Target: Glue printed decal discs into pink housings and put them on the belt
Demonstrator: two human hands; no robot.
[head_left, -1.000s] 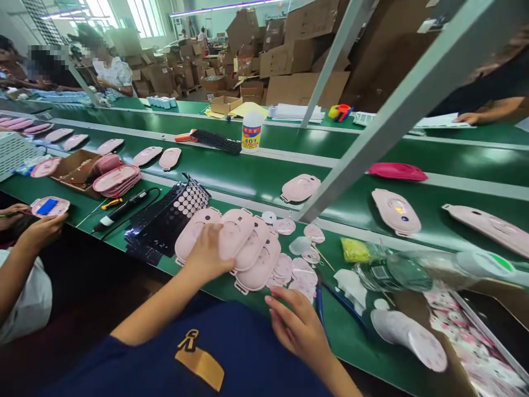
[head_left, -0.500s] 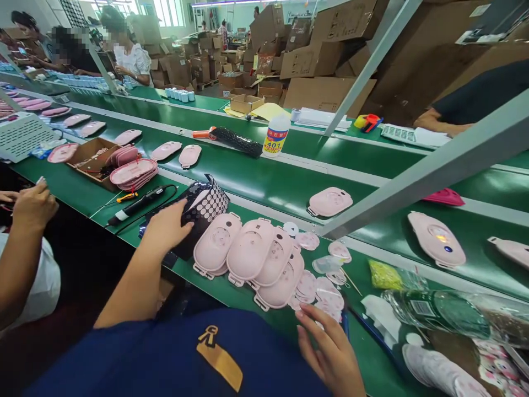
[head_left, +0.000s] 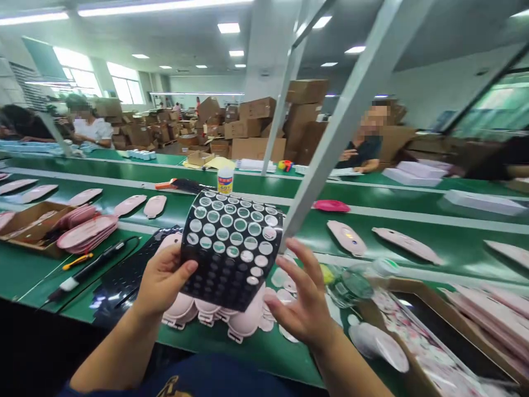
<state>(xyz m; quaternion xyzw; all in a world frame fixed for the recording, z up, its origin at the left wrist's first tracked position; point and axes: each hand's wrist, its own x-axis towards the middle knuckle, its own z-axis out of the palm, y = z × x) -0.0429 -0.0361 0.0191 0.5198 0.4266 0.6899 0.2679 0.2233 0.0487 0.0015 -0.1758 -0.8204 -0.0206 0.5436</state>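
Observation:
My left hand [head_left: 163,281] grips the lower left edge of a black sheet [head_left: 232,248] covered with rows of round clear stickers and holds it up over the green table [head_left: 37,275]. My right hand [head_left: 303,298] hovers at the sheet's right edge with fingers spread and nothing in it. Beneath the sheet lie overlapping pink oval plastic shells [head_left: 206,314] and small round pink discs [head_left: 285,281]. More black sheets [head_left: 119,281] lie flat on the table to the left.
A conveyor belt [head_left: 433,242] carries pink shells [head_left: 346,237]. A cardboard box with pink parts [head_left: 33,226], a black tool with a cord [head_left: 88,267], a glue bottle [head_left: 225,179], a clear bottle [head_left: 351,281], a tray at the right [head_left: 433,336]. Slanted metal posts [head_left: 330,149]. Other people sit across the line.
My left hand has picked up the black sticker sheet from the table and raised it. My right hand rose from the discs to the sheet's edge. The view tilted upward.

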